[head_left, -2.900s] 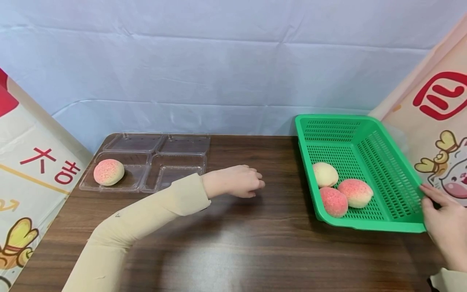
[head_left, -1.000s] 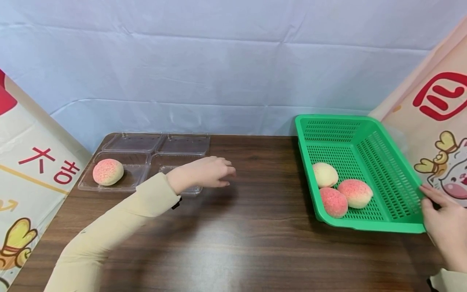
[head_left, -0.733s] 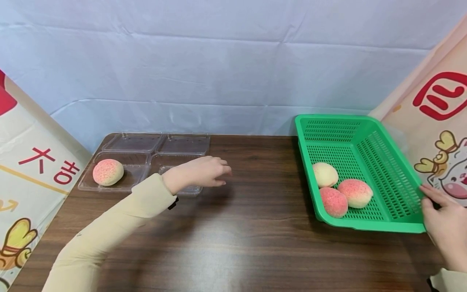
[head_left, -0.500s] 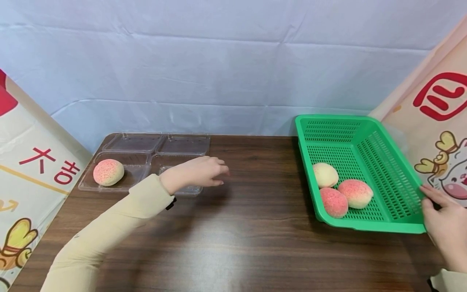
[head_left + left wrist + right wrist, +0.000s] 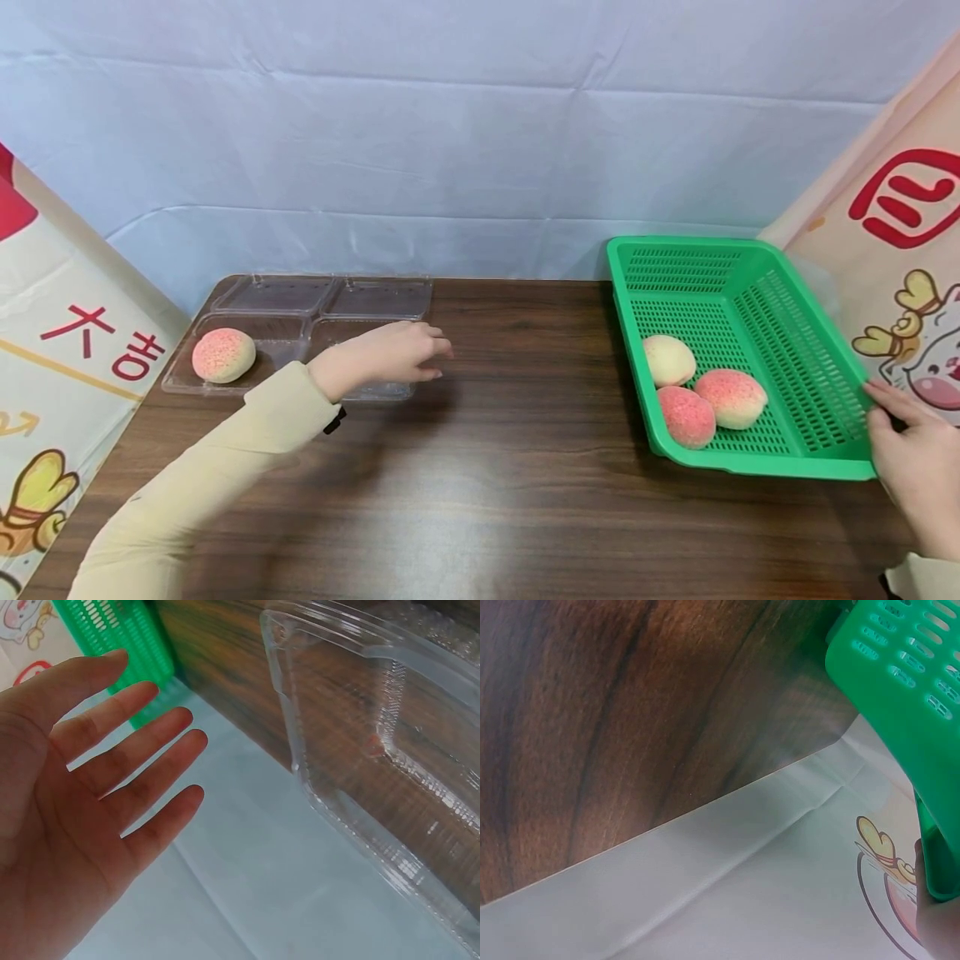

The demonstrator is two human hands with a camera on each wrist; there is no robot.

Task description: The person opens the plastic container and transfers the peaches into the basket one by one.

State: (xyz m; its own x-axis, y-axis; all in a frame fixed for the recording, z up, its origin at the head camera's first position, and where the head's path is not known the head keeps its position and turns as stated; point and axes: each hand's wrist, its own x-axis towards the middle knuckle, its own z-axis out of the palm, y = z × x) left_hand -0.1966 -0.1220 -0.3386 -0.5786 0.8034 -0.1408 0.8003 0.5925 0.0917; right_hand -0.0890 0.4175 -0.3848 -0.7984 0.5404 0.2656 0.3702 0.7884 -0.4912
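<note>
While the right hand (image 5: 915, 467) grips the near right corner of the green perforated plastic basket (image 5: 765, 465), with three peach-shaped pink-and-cream buns (image 5: 730, 398) inside, the left hand (image 5: 382, 354), fingers spread and holding nothing, hangs by the right part of the clear plastic tray (image 5: 276, 354), where one round pink-and-cream bun (image 5: 223, 355) lies at front left. Because the basket seems to overhang the brown wooden table (image 5: 525, 508), a slack right grip might tip it. The left hand hides part of the tray; the right fingers are mostly out of sight.

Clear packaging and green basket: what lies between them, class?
The head view shows brown tabletop, bare but for the left hand jutting past the clear packaging.
</note>
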